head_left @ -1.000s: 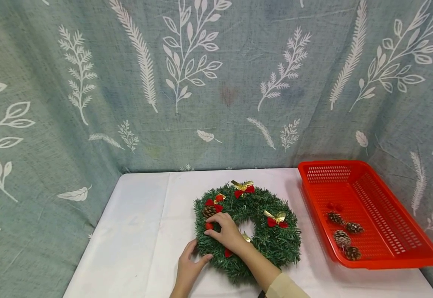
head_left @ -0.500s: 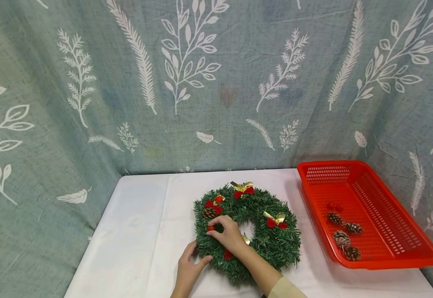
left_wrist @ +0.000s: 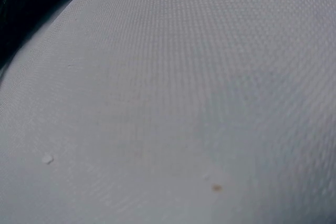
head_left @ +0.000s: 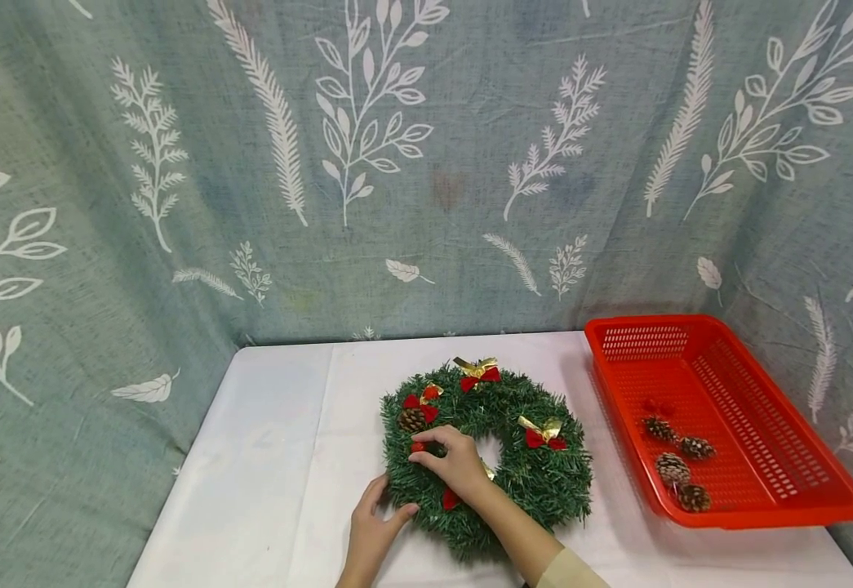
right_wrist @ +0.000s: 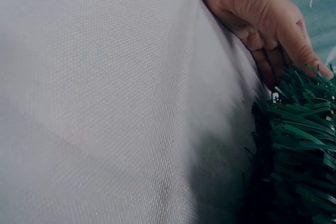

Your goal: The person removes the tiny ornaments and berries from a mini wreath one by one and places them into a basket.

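A green wreath (head_left: 564, 482) lies on the white-covered table, decorated with red-and-gold bows, including a bow (head_left: 544, 433) on its right, and a pine cone (head_left: 411, 420) on its left. My right hand (head_left: 459, 467) reaches across the wreath and pinches a small red berry-like ball (head_left: 417, 447) between thumb and fingers, just below the pine cone. At the lower-left outer edge, my left hand (head_left: 375, 527) grips the wreath, thumb on top and fingers round the side. The right wrist view shows this left hand (right_wrist: 257, 14) at the wreath's needles (right_wrist: 304, 145).
On the table's right side stands a red plastic basket (head_left: 801, 514). Several pine cones (head_left: 672, 469) and some small red balls (head_left: 659, 407) lie in it. Behind the table hangs a grey-green curtain (head_left: 455, 286) with white leaf prints. White cloth (left_wrist: 168, 103) fills most of the left wrist view.
My right hand has shifted slightly to the right and down with the red ball between its fingers. The left hand keeps its place on the wreath's edge.
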Tool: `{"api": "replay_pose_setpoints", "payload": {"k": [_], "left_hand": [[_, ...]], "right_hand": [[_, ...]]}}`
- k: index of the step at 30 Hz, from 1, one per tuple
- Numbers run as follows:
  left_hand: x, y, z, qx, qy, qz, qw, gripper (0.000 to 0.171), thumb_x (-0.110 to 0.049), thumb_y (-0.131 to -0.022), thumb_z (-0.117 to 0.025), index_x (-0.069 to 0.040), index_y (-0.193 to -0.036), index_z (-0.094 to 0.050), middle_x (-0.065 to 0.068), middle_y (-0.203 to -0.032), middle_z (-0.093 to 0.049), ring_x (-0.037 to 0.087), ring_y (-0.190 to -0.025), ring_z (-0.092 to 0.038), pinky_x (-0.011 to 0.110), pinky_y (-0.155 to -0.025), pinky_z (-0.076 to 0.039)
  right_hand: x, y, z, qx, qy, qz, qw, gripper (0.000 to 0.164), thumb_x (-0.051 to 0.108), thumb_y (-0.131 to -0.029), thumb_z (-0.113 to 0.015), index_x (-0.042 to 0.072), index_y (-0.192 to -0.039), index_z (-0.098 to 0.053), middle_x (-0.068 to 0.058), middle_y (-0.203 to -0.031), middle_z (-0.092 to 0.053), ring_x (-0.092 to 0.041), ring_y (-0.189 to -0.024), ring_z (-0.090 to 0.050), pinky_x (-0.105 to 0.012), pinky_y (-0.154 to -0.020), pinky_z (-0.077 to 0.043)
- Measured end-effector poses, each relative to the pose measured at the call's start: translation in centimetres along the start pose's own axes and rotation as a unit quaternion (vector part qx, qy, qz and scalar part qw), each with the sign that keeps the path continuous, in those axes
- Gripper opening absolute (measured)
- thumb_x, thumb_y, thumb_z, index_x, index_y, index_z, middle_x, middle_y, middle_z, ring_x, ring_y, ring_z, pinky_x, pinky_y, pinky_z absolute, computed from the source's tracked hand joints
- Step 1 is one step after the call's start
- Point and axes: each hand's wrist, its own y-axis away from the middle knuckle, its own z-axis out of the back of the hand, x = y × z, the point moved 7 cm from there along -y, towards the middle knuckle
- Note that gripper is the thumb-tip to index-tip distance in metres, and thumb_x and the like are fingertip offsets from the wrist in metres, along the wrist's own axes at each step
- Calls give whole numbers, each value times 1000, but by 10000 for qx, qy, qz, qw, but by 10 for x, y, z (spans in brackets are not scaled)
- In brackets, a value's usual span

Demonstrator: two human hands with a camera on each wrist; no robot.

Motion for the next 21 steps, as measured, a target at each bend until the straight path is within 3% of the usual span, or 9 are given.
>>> {"api": "replay_pose_setpoints", "payload": {"k": [9,12,17,21], "left_hand": [[0,0,0,-7,62,-36,10000,58,-32,-73,-81,-10,-123,-61,0,-120,-62,19,-111,-57,38,-93,-50],[-1,1,0,-54,43,-122,9999,58,-30,-73,-81,-10,-123,-62,0,-119,-63,19,-110,-58,37,-92,-51],[-2,1,1,-126,-27,-203,9997,58,-31,-72,-82,-10,-123,-62,-1,-118,-63,18,-109,-58,35,-90,-52],[-4,1,1,-162,33,-304,9994,57,-27,-71,-83,-8,-121,-63,0,-117,-63,16,-108,-58,34,-89,-52]], "right_hand": [[1,5,7,116,-577,-512,9970,31,25,-76,-78,8,-101,-73,0,-98,-71,-14,-90,-65,-25,-77,-56],[3,5,11,44,-675,-472,9966,30,24,-76,-78,7,-100,-72,0,-97,-70,-13,-88,-65,-25,-75,-56],[15,3,23,-406,-659,306,9965,27,9,-71,-81,2,-95,-72,-6,-90,-70,-18,-82,-64,-31,-66,-57],[36,1,42,-883,-582,1141,9878,34,-9,-60,-81,-3,-92,-70,-15,-85,-68,-25,-76,-62,-32,-61,-56]]}}
